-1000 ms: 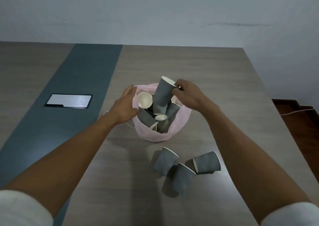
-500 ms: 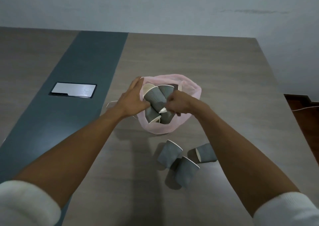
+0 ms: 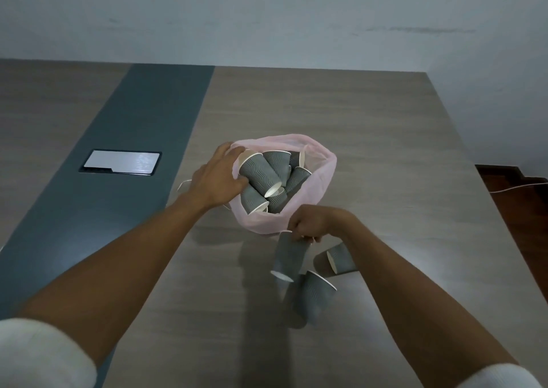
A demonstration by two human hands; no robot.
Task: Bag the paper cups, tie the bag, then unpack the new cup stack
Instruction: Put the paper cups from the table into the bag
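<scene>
A pink plastic bag (image 3: 321, 177) stands open on the wooden table, holding several grey ribbed paper cups (image 3: 258, 171) with white insides. My left hand (image 3: 218, 178) grips the bag's left rim and holds it open. Just in front of the bag, my right hand (image 3: 314, 224) is closed on the base of one grey cup (image 3: 288, 258), which hangs mouth down. Two more grey cups lie on the table below it: one (image 3: 338, 259) on its side to the right, one (image 3: 314, 298) nearer to me.
A dark blue-grey strip (image 3: 130, 150) runs down the table to the left, with a silver cable-box lid (image 3: 121, 162) set into it. The table's right edge drops to a dark floor with a white cable (image 3: 516, 187). A pale wall stands behind.
My right hand let go of a cup inside the bag, drew back toward me and took hold of one of the loose cups, lifting it. My left hand stayed on the bag's rim.
</scene>
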